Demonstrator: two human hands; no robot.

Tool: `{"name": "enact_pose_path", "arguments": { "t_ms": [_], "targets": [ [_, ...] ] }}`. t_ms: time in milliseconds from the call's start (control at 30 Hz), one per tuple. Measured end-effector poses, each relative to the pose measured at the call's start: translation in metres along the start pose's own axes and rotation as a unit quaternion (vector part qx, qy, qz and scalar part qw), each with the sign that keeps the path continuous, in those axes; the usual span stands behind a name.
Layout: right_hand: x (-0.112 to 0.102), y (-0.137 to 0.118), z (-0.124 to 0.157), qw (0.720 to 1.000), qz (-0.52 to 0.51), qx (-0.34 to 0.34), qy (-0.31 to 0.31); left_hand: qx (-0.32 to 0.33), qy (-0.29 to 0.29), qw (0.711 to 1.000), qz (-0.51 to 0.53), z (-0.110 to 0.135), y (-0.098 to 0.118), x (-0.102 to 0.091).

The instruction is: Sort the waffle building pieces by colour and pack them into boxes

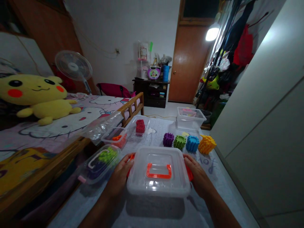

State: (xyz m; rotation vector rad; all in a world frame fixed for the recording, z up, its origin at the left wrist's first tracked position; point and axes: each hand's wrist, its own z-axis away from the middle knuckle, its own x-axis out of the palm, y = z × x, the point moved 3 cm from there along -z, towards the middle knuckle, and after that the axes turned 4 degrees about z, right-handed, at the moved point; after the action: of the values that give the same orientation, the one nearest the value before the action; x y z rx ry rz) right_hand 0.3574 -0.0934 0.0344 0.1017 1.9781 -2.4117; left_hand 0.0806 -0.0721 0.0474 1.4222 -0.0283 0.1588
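A clear plastic box [158,186] with an orange handle on its lid sits in front of me on the table. My left hand [120,175] presses against its left side, fingers curled at an orange latch. My right hand [198,175] grips its right side at the other orange latch. Just beyond the box stand several toy block cubes in a row: purple [168,139], green [180,142], blue [192,143] and yellow [207,144].
To the left lie a closed clear box with green and purple blocks [99,163], an open container with orange pieces [115,138] and a lid holding a red cube [140,126]. Another clear tub [190,117] stands further back. A bed with a yellow plush [38,95] borders the left.
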Motion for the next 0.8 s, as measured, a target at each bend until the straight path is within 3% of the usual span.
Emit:
{"name": "enact_pose_path", "arguments": {
  "t_ms": [167, 333, 600, 700, 767, 800],
  "targets": [
    [0.007, 0.001, 0.004, 0.999, 0.034, 0.002, 0.001, 0.027, 0.066, 0.996, -0.043, 0.006, -0.009, -0.019],
    [0.008, -0.006, 0.007, 0.998, 0.059, -0.023, 0.009, 0.064, 0.064, 0.990, -0.111, 0.010, -0.006, -0.019],
    [0.005, 0.007, -0.001, 1.000, 0.008, 0.001, 0.001, 0.084, 0.065, 0.991, -0.085, 0.010, -0.027, -0.017],
    [-0.007, -0.002, -0.002, 0.986, 0.105, -0.059, 0.113, 0.081, 0.076, 0.993, -0.040, 0.011, -0.032, -0.017],
    [-0.011, -0.021, 0.005, 0.947, 0.208, -0.150, 0.193, 0.088, 0.055, 0.995, 0.002, 0.014, -0.033, -0.016],
    [-0.008, -0.032, 0.010, 0.922, 0.262, -0.201, 0.201, 0.089, 0.037, 0.995, 0.022, 0.015, -0.034, -0.015]
  ]
}}
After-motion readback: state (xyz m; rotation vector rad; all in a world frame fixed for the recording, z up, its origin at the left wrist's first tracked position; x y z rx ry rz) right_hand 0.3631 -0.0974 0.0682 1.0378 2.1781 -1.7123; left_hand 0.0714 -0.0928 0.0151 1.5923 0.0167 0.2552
